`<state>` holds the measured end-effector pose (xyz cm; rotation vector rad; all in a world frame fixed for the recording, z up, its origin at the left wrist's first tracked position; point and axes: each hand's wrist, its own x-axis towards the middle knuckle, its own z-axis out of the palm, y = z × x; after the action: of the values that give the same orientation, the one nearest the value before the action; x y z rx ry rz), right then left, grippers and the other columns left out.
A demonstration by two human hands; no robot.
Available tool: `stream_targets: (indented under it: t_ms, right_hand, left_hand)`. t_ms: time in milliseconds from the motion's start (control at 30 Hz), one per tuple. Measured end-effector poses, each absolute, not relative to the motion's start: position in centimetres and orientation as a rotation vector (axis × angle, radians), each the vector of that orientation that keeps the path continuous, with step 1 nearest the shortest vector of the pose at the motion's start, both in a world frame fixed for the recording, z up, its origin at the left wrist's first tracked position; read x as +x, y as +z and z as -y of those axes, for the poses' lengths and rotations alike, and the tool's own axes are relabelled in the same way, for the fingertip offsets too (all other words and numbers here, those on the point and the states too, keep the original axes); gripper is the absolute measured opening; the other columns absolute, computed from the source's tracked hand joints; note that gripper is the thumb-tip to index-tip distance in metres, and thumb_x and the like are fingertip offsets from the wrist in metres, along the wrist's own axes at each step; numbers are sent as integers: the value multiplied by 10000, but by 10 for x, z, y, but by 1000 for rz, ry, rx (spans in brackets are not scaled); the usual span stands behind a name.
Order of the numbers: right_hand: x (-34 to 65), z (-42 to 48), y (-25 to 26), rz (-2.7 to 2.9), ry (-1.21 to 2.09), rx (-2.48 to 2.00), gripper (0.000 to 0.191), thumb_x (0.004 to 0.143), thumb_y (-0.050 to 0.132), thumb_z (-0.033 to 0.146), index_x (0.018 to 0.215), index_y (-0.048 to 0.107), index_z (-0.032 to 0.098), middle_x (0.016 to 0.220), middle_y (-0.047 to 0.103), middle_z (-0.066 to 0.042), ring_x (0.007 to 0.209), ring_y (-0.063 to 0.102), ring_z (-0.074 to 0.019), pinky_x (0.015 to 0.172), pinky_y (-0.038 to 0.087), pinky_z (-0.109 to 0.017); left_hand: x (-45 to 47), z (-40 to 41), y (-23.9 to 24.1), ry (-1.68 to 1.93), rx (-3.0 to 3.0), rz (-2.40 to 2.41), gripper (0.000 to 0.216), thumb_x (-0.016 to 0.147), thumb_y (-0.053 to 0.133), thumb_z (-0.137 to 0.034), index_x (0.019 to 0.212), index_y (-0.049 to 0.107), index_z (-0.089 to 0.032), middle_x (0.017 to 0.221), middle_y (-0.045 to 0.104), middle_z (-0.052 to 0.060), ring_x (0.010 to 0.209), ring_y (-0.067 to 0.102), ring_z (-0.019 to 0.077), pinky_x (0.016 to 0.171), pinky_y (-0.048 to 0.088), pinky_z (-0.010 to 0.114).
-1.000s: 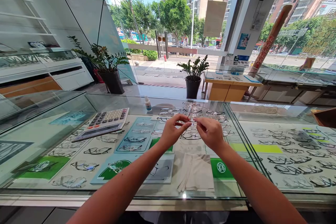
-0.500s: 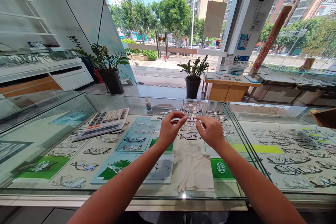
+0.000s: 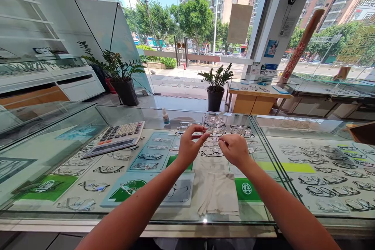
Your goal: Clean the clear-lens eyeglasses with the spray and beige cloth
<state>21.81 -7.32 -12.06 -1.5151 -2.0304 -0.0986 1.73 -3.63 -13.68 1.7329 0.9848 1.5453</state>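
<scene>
Both my hands are raised above a glass display counter [image 3: 205,218]. Between them I hold a pair of clear-framed glasses [image 3: 215,123], which is hard to tell from the frames lying in the case below. My left hand [image 3: 190,146] pinches one side of the glasses with thumb and fingertips. My right hand [image 3: 234,148] is curled around the other side. A white cleaning cloth [image 3: 218,193] lies flat on the counter glass just below my hands.
A calculator [image 3: 117,137] lies on the counter at the left and a small dropper bottle [image 3: 165,116] stands behind it. Several glasses fill the case under the glass. Two potted plants [image 3: 216,86] stand on the floor beyond, by the shop window.
The glasses have turned from edge-on to lenses facing me and been lifted a little. My hands have drawn slightly apart.
</scene>
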Motion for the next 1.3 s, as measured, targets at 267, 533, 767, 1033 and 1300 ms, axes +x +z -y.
stream_targets:
  t_ms: [267,533,767,1033,1300]
  right_hand:
    - [216,75,-123,1943,140,-1343,341,957,521,161,998,848,247,973,851,-54,876,746,-225,776,448,-337]
    - [211,65,-130,1793,578,-954,265,1026,599,378,1077,823,246,1066,793,-82,1009,707,-236,835,551,-364]
    - [206,64,-130,1757,699,-873,279,1007,669,454,1165,816,277,1079,801,-64,1082,692,-244,931,550,-392]
    - [201,72,-129,1634,799,-931,263,981,682,440,1073,845,256,1079,848,-65,1046,761,-265,950,573,-415]
    - [201,78,-124,1602,721,-950,248,984,646,371,971,855,237,1032,858,-68,983,767,-262,903,567,-402]
  left_hand:
    - [21,41,-136,1474,1872,-847,239,913,802,-434,1010,713,-234,1087,711,50,1017,720,195,823,685,334]
    - [21,42,-138,1488,1944,-712,231,890,846,-367,1074,752,-264,1303,620,77,1177,684,218,850,697,333]
    - [21,48,-132,1406,1896,-696,290,851,873,-427,1054,749,-261,1353,593,99,1219,670,263,857,706,384]
    - [22,47,-137,1399,1829,-661,412,827,900,-409,1086,618,-256,1358,601,93,1218,669,245,841,681,347]
    - [18,50,-133,1445,1993,-681,386,925,773,-464,1205,595,-265,1369,625,113,1250,649,262,965,623,415]
